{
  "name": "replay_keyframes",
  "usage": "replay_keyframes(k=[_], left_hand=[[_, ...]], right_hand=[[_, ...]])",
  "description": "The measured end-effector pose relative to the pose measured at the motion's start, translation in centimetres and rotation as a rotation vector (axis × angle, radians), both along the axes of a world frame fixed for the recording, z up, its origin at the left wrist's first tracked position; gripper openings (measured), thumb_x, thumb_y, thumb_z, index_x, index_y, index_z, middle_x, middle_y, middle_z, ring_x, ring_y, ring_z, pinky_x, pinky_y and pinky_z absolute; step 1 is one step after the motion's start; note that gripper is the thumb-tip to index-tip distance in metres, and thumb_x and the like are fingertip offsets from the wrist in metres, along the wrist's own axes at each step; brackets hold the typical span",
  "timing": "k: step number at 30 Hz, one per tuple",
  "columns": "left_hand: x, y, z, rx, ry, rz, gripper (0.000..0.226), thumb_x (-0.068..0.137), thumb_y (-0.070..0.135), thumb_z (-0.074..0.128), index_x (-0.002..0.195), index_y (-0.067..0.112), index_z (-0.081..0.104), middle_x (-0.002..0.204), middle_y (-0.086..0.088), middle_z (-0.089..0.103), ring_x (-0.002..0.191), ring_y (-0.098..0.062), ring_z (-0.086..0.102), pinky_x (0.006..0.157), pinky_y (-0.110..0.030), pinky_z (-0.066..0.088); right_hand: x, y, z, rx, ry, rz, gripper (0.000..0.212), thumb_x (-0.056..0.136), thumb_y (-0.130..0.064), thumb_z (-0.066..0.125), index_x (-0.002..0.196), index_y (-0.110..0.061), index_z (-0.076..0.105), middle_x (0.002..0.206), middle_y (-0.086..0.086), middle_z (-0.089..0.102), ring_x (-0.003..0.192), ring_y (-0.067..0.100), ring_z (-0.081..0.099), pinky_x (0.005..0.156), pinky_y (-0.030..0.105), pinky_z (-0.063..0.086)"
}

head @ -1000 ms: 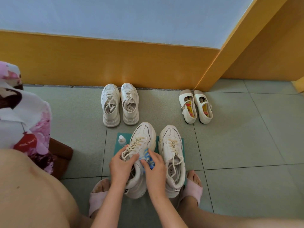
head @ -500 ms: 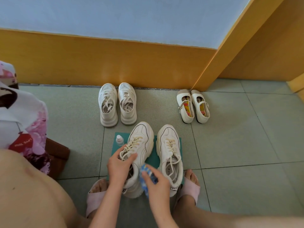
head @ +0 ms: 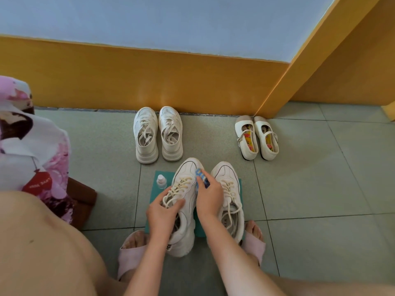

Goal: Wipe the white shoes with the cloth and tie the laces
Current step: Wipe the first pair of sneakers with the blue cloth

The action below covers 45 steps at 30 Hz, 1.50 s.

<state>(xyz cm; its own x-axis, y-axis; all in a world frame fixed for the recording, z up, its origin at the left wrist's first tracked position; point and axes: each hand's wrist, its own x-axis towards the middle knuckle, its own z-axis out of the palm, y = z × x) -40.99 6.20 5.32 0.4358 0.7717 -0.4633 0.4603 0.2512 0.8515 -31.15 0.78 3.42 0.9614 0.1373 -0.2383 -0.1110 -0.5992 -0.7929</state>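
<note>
White shoe is held at laces by left hand, cloth pinched in right hand; short firm strokes w/ shoe braced steady are advised.

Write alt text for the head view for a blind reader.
A person grips a white sneaker with the left hand and presses a blue cloth to its side with the right hand. Its mate, a small bottle, another sneaker pair and strapped flats stand nearby on the tiled floor.
</note>
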Motion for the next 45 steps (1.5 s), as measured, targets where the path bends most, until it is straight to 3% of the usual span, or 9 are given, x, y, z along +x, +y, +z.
replay_keyframes(k=[10,16,21,27,31,37,40,43,45], left_hand=[[0.0,-0.4,0.2,0.010,0.012,0.008,0.049,0.075,0.012,0.076,0.121,0.013,0.061,0.109,-0.003,0.067,0.100,-0.014,0.061,0.083,-0.023,0.045],[0.6,-1.4,-0.1,0.029,0.026,0.026,0.052,0.074,0.014,0.077,0.123,0.016,0.060,0.113,-0.003,0.066,0.098,-0.013,0.059,0.088,-0.029,0.049],[1.5,-3.1,-0.2,0.105,0.057,0.007,0.055,0.072,0.015,0.078,0.124,0.015,0.059,0.120,-0.004,0.062,0.109,-0.017,0.058,0.098,-0.032,0.044],[1.2,-3.4,1.3,0.177,0.079,-0.011,0.073,0.070,0.027,0.080,0.135,0.015,0.047,0.133,-0.004,0.049,0.125,-0.020,0.045,0.107,-0.037,0.036],[0.4,-2.2,4.8,0.155,-0.058,0.111,0.040,0.081,0.033,0.069,0.119,0.024,0.058,0.121,0.007,0.055,0.120,-0.011,0.049,0.099,-0.026,0.037],[0.3,0.4,8.0,-0.759,-0.408,0.113,0.038,0.091,0.044,0.048,0.115,0.019,0.063,0.108,-0.005,0.070,0.095,-0.020,0.067,0.070,-0.032,0.055],[0.3,1.9,7.7,-0.648,-0.433,0.216,0.034,0.091,0.028,0.053,0.119,0.011,0.060,0.110,-0.012,0.068,0.091,-0.020,0.067,0.067,-0.027,0.053],[0.1,3.9,7.9,-0.438,-0.405,0.331,0.021,0.089,0.021,0.058,0.110,0.018,0.062,0.108,-0.007,0.066,0.086,-0.016,0.065,0.064,-0.024,0.048],[0.1,4.9,8.0,-0.330,-0.395,0.385,0.021,0.088,0.021,0.061,0.109,0.021,0.061,0.107,-0.004,0.066,0.090,-0.015,0.065,0.067,-0.023,0.048]], right_hand=[[-8.3,-3.6,1.0,0.267,0.169,-0.129,0.029,0.088,-0.006,0.062,0.110,-0.025,0.068,0.109,-0.011,0.068,0.101,-0.001,0.061,0.095,0.020,0.047],[-11.4,-7.0,1.7,0.346,0.348,-0.184,0.031,0.082,0.005,0.067,0.093,-0.023,0.070,0.087,-0.015,0.070,0.075,-0.016,0.062,0.070,0.002,0.045],[-12.2,-9.1,2.7,0.354,0.369,-0.209,0.039,0.076,0.006,0.072,0.076,-0.033,0.073,0.079,-0.014,0.074,0.076,-0.005,0.066,0.081,0.018,0.052],[-8.0,-8.3,5.8,0.563,0.264,-0.263,0.030,0.081,0.005,0.066,0.091,-0.023,0.071,0.093,-0.002,0.073,0.082,0.002,0.068,0.072,0.013,0.053],[-5.3,-5.6,8.1,0.612,0.216,-0.164,0.026,0.084,-0.006,0.067,0.097,-0.029,0.069,0.100,-0.008,0.071,0.095,0.005,0.067,0.083,0.025,0.053],[-4.9,-0.8,9.3,0.521,0.198,0.116,0.022,0.086,-0.018,0.068,0.103,-0.032,0.069,0.102,-0.006,0.072,0.096,0.007,0.067,0.088,0.032,0.055],[-5.1,0.3,9.4,0.489,0.203,0.273,0.026,0.087,-0.027,0.065,0.111,-0.034,0.068,0.112,-0.010,0.068,0.110,0.006,0.061,0.100,0.037,0.048],[-4.1,-0.4,9.7,0.557,0.320,0.154,0.029,0.090,-0.026,0.062,0.118,-0.034,0.062,0.128,-0.013,0.058,0.124,0.001,0.048,0.110,0.030,0.036],[-3.5,-0.7,8.8,0.315,0.280,0.156,0.052,0.087,-0.037,0.065,0.135,-0.031,0.047,0.147,-0.007,0.041,0.137,0.007,0.032,0.114,0.031,0.027]])
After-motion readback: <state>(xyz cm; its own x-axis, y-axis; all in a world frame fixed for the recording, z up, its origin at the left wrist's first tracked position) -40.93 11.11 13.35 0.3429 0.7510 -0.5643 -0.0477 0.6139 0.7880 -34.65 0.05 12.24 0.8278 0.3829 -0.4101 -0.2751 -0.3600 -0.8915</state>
